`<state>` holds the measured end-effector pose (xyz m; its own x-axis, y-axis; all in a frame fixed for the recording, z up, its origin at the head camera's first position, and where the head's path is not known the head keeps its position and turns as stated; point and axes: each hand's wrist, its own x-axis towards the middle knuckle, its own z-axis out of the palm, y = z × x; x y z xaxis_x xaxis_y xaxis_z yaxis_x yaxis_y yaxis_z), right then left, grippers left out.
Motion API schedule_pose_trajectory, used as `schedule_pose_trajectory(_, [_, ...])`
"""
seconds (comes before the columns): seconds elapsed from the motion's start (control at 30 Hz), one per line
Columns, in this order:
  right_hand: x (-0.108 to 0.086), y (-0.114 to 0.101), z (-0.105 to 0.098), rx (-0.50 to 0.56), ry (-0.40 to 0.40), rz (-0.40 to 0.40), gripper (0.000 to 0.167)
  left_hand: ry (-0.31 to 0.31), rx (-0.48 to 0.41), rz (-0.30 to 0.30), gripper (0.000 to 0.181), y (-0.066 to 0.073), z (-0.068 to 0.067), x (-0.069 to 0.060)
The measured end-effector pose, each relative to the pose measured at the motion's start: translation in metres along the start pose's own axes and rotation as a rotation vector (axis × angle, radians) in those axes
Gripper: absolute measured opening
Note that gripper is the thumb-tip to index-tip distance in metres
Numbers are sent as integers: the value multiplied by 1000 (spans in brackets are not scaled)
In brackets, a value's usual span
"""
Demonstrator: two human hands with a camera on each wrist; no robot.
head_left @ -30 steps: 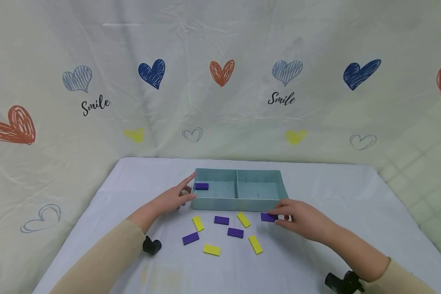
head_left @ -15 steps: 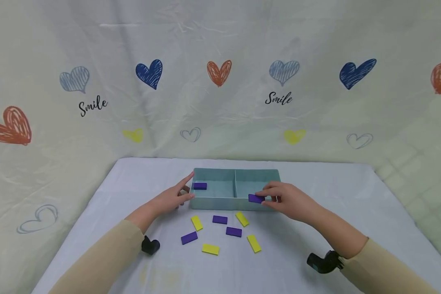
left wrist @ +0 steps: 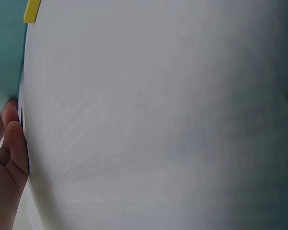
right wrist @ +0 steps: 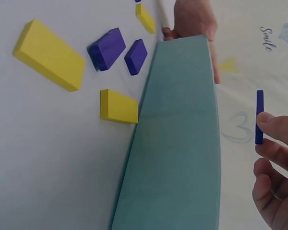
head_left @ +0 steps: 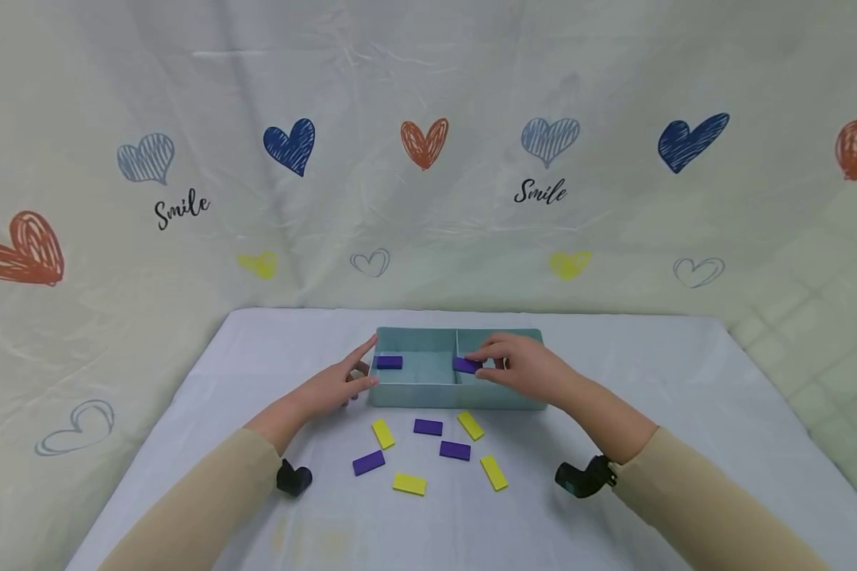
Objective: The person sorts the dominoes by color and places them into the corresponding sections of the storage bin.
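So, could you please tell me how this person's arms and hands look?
The person wears a plain beige fabric left sleeve and a matching right sleeve. Near the left one's end is a small, rounded black device; a similar black gadget is near the right one's. Left hand and right hand wear no gloves.

A person's left arm (head_left: 196, 500) extends from near the table's (head_left: 628, 373) left edge toward its far edge, left hand (head_left: 334, 386) low, index finger straight, thumb spread apart. The right arm (head_left: 714, 507) angles from near the right edge, right hand (head_left: 527, 368) raised (thumb and fingertips pinched, other fingers bent).
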<state>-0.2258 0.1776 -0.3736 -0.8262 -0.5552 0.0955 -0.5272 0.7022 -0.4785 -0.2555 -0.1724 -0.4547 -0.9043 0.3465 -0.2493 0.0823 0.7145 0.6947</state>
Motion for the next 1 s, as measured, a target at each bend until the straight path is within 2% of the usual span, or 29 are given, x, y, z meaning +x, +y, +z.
schedule_pose_trajectory(0.17, [17, -1, 7, -14, -16, -19, 31, -1, -15, 1, 75, 0, 0, -1])
schedule_pose_trajectory(0.5, [47, -10, 19, 10, -79, 11, 31, 9, -21, 5, 76, -2, 1, 2])
schedule_pose_trajectory(1.0, [90, -26, 30, -84, -148, 47, 32, -2, -37, 9, 76, -4, 0, 3])
